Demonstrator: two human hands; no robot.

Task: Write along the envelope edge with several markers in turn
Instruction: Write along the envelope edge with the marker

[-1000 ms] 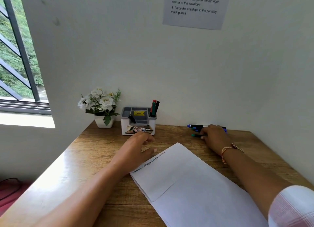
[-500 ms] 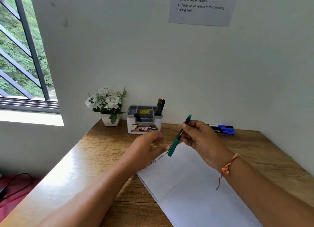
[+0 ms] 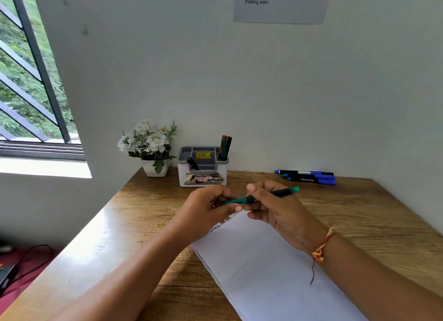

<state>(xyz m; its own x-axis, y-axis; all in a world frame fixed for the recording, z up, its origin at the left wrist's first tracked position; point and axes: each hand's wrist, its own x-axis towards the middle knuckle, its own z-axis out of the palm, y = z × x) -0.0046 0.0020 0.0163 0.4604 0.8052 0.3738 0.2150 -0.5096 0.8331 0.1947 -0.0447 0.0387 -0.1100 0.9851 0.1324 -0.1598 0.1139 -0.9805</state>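
A large white envelope [image 3: 271, 268] lies slanted on the wooden desk [image 3: 374, 220], with a line of small handwriting along its upper left edge. Above that edge both hands hold a green marker [image 3: 284, 192] level. My right hand [image 3: 280, 212] grips its black barrel, the green end pointing right. My left hand [image 3: 206, 212] pinches the green cap end. Several blue markers [image 3: 309, 177] lie at the back of the desk by the wall.
A grey-and-white desk organiser [image 3: 202, 169] holds a few markers [image 3: 224, 148] upright at the back. A white pot of white flowers [image 3: 151, 148] stands left of it. A barred window is at the left, a printed notice [image 3: 280, 2] on the wall.
My right hand picked the green marker from the pile at the back, brought it over the envelope and turned it level. My left hand rose off the envelope and took hold of its cap end.
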